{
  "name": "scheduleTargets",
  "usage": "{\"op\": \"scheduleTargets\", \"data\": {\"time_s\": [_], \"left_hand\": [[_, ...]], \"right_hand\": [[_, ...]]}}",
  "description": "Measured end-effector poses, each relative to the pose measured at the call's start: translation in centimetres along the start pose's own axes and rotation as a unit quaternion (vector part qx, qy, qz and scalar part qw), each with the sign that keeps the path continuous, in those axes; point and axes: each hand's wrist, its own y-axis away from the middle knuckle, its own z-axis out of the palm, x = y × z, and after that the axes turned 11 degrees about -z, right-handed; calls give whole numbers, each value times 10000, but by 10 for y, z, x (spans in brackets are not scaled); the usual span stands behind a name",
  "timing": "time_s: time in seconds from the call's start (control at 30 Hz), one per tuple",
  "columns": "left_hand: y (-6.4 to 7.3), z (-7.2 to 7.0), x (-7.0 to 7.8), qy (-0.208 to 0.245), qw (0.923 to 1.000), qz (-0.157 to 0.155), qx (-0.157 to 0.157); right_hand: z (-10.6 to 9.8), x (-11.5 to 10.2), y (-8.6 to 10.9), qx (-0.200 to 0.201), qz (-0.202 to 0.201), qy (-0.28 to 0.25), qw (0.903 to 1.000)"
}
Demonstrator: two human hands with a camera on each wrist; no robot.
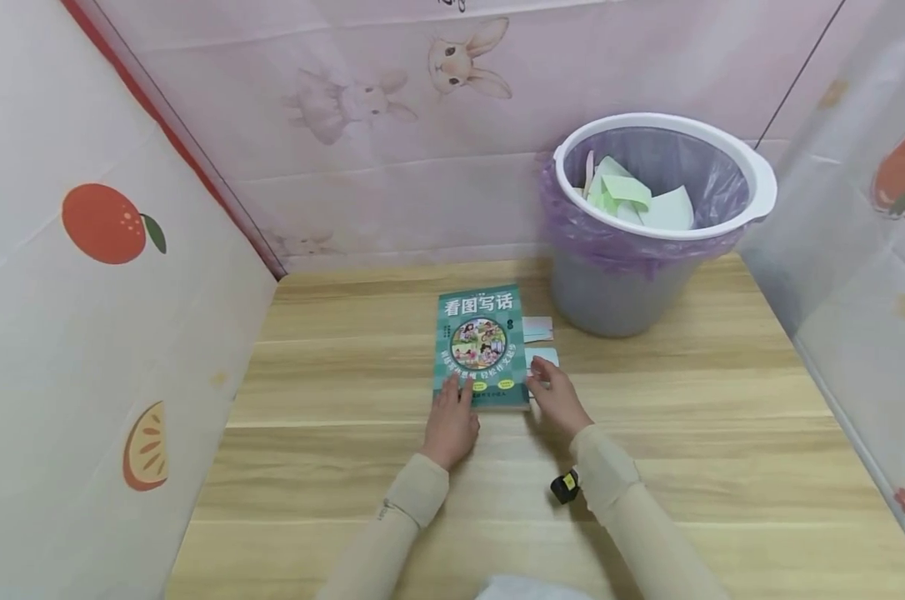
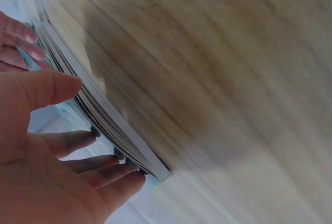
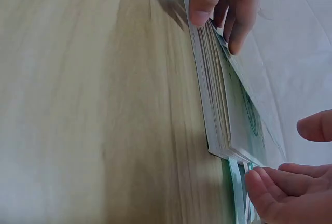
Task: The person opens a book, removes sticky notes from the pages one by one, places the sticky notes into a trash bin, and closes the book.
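A teal book point(image 1: 479, 346) with Chinese characters and a round picture on its front lies on the wooden table. Paper tabs point(image 1: 537, 328) stick out from its right edge. My left hand point(image 1: 451, 423) is at the lower left of the book, fingertips on the cover; its thumb point(image 3: 202, 6) is by the page edges in the right wrist view. There the front cover stands slightly raised from the pages. At the lower right corner, my right hand point(image 1: 557, 400) has its fingertips touching the tabs point(image 3: 237, 190), with the thumb apart from the fingers.
Behind the book to the right stands a grey bin point(image 1: 610, 287) with a white rim and purple liner, holding green and white papers point(image 1: 625, 196). Printed fabric walls point(image 1: 392, 208) border the table. Something white point(image 1: 527, 588) shows at the near edge.
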Motion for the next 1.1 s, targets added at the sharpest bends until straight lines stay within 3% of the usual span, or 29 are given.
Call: {"op": "scheduleTargets", "data": {"time_s": [0.2, 0.37, 0.53, 0.67, 0.93, 1.1], "left_hand": [[-1, 4, 0, 67, 9999, -74, -37], [2, 6, 2, 212, 9997, -94, -2], [3, 9, 2, 123, 9999, -77, 45], [4, 10, 4, 191, 9998, -30, -8], [11, 8, 9, 450, 9989, -6, -138], [17, 7, 15, 438, 9989, 146, -3]], "right_hand": [[2, 0, -8, -147, 115, 52, 9998], [6, -1, -14, 329, 559, -463, 9968], [7, -1, -20, 841, 1086, -1146, 9839], [5, 0, -18, 838, 1462, -985, 9808], [2, -3, -7, 1001, 1256, -391, 9862], [-3, -3, 1, 1024, 749, 174, 9918]]}}
